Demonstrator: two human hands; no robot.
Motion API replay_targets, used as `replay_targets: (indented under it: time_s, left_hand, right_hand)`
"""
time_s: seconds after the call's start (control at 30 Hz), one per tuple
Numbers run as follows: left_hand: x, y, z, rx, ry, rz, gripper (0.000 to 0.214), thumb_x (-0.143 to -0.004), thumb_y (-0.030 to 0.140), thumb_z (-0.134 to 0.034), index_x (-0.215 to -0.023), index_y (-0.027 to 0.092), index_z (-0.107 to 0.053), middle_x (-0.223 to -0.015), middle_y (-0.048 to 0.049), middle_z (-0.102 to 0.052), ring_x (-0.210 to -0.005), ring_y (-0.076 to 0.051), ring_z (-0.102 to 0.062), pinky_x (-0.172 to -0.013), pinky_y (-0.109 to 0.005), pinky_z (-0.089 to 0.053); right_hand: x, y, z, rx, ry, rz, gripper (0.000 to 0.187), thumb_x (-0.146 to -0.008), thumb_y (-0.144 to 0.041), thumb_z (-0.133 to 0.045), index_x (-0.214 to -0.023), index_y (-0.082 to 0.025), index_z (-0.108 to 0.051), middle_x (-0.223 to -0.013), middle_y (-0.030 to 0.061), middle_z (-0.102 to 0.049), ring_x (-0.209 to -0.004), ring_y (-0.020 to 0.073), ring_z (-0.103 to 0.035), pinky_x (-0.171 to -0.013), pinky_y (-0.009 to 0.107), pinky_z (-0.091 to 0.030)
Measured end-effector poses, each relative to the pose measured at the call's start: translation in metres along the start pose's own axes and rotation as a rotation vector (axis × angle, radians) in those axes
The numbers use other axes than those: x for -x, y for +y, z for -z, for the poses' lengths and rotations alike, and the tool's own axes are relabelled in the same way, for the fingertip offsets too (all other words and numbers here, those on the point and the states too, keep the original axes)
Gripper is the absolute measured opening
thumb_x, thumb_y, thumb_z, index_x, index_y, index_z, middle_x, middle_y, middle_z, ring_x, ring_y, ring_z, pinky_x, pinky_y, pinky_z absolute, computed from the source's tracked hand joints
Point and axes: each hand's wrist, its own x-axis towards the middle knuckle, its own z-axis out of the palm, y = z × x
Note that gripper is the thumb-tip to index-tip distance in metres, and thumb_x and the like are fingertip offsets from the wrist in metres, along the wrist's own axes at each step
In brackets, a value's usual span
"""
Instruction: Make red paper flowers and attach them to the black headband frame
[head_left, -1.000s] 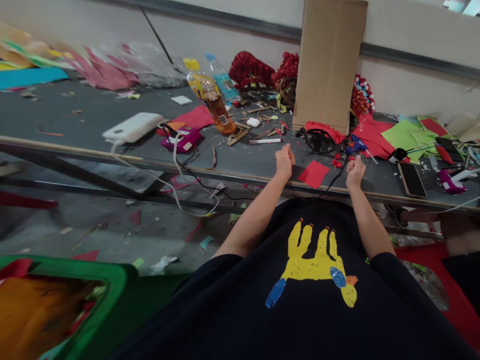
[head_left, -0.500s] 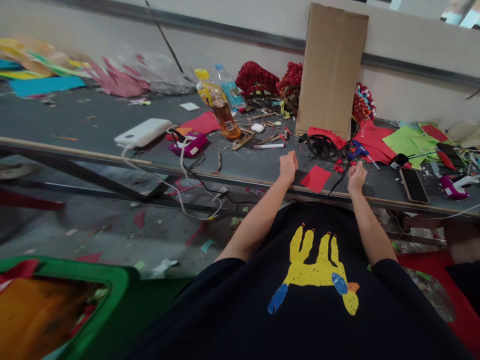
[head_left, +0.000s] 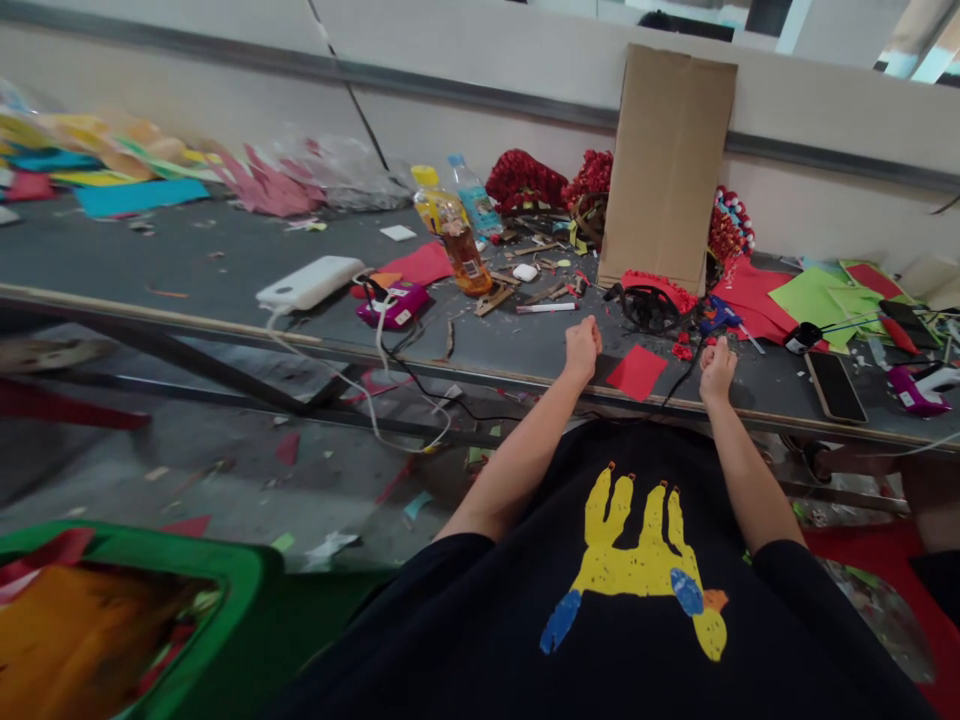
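My left hand [head_left: 583,347] is curled into a fist at the table's front edge, with nothing showing in it. A small red sheet [head_left: 637,372] lies just to its right, between both hands. My right hand [head_left: 718,371] is also closed, and nothing is seen in its fingers. Beyond it lies a blue glue gun [head_left: 718,314], its black cord running close by on the left. Behind the red sheet sits a dark frame with red trim [head_left: 656,303]. A white pen-like stick [head_left: 547,308] lies beyond my left hand.
Upright cardboard [head_left: 670,165] leans on the wall. Left of it stand a yellow-capped bottle [head_left: 457,235] and a blue-capped bottle [head_left: 474,195]. A white power bank [head_left: 310,284] trails a cable over the edge. A phone [head_left: 835,387] lies at right; a green bin [head_left: 251,570] stands lower left.
The whole view has shifted slightly, so the scene sits a little lower and further right. Both hands remain closed in about the same places on the table.
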Motion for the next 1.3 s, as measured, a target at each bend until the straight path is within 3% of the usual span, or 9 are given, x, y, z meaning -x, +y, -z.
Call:
replay_targets:
  time_s: [0.2,0.37,0.47,0.7,0.87,1.07,1.17,1.23,1.3]
  left_hand:
    - [0.001,-0.001,-0.003,-0.025,-0.187,0.058,0.012,-0.088,0.026,-0.043,-0.080,0.021,-0.036,-0.057,0.0080,-0.049,-0.039,-0.007,-0.044,-0.037,-0.015,-0.028]
    - [0.004,-0.001,-0.004,-0.111,-0.266,0.042,0.022,-0.092,0.039,-0.047,-0.088,0.021,-0.036,-0.064,0.0063,-0.057,-0.046,-0.008,-0.053,-0.046,-0.018,-0.039]
    - [0.005,-0.003,-0.001,-0.137,-0.314,0.006,0.029,-0.092,0.047,-0.046,-0.087,0.019,-0.039,-0.056,0.0061,-0.056,-0.045,-0.008,-0.053,-0.050,-0.020,-0.043]
    - [0.000,-0.012,0.005,-0.213,-0.352,-0.107,0.042,-0.090,0.058,-0.042,-0.077,0.018,-0.044,-0.046,0.0058,-0.049,-0.038,-0.008,-0.043,-0.042,-0.019,-0.035]
    - [0.000,-0.012,0.007,-0.282,-0.313,-0.172,0.042,-0.091,0.054,-0.042,-0.068,0.020,-0.041,-0.041,0.0072,-0.042,-0.036,-0.008,-0.035,-0.040,-0.019,-0.027]
    - [0.007,-0.005,0.004,-0.417,-0.393,-0.168,0.041,-0.093,0.042,-0.046,-0.058,0.020,-0.043,-0.041,0.0049,-0.041,-0.039,-0.009,-0.037,-0.047,-0.021,-0.031]
    - [0.015,-0.001,-0.007,-0.637,-0.520,-0.265,0.029,-0.093,0.032,-0.045,-0.068,0.019,-0.054,-0.055,0.0010,-0.054,-0.052,-0.013,-0.050,-0.057,-0.023,-0.038]
    - [0.023,-0.001,-0.019,-0.844,-0.685,-0.349,0.019,-0.092,0.027,-0.044,-0.093,0.021,-0.063,-0.080,-0.0031,-0.065,-0.075,-0.018,-0.061,-0.070,-0.026,-0.044]
    - [0.032,0.000,-0.032,-1.024,-0.871,-0.410,0.033,-0.090,0.022,-0.046,-0.121,0.026,-0.056,-0.112,-0.0058,-0.063,-0.099,-0.021,-0.061,-0.081,-0.030,-0.045]
  right_hand:
    - [-0.003,-0.005,-0.005,-0.154,-0.049,-0.013,0.039,-0.075,-0.060,-0.054,-0.069,-0.023,-0.041,-0.056,-0.0080,-0.037,-0.046,0.0075,-0.034,-0.047,0.022,-0.031]
    - [-0.002,-0.004,-0.009,-0.188,-0.168,-0.051,0.041,-0.074,-0.058,-0.057,-0.094,-0.024,-0.045,-0.068,-0.0082,-0.046,-0.050,0.0070,-0.045,-0.051,0.022,-0.041]
    - [0.000,-0.002,-0.008,-0.162,-0.248,-0.075,0.046,-0.076,-0.066,-0.052,-0.091,-0.023,-0.046,-0.062,-0.0085,-0.047,-0.045,0.0070,-0.043,-0.044,0.022,-0.037]
    - [0.004,-0.004,-0.008,-0.190,-0.209,-0.103,0.051,-0.073,-0.073,-0.051,-0.081,-0.023,-0.043,-0.049,-0.0106,-0.040,-0.040,0.0069,-0.035,-0.036,0.018,-0.027]
    - [0.005,-0.006,-0.008,-0.113,-0.258,-0.106,0.054,-0.073,-0.077,-0.046,-0.078,-0.023,-0.043,-0.046,-0.0105,-0.039,-0.038,0.0071,-0.030,-0.036,0.019,-0.023]
    - [0.006,-0.011,-0.006,0.008,-0.285,-0.065,0.056,-0.071,-0.078,-0.047,-0.069,-0.023,-0.044,-0.047,-0.0088,-0.036,-0.042,0.0072,-0.031,-0.039,0.021,-0.024]
    - [0.007,-0.013,-0.005,-0.051,-0.267,-0.106,0.055,-0.070,-0.078,-0.049,-0.069,-0.023,-0.043,-0.048,-0.0094,-0.032,-0.040,0.0074,-0.028,-0.038,0.021,-0.022]
    - [0.010,-0.013,-0.004,-0.110,-0.231,-0.163,0.052,-0.072,-0.075,-0.050,-0.070,-0.023,-0.043,-0.047,-0.0096,-0.030,-0.039,0.0074,-0.026,-0.037,0.021,-0.020]
    - [0.014,-0.012,-0.002,-0.122,-0.195,-0.211,0.048,-0.075,-0.070,-0.053,-0.069,-0.023,-0.045,-0.048,-0.0088,-0.032,-0.040,0.0072,-0.027,-0.037,0.021,-0.020]
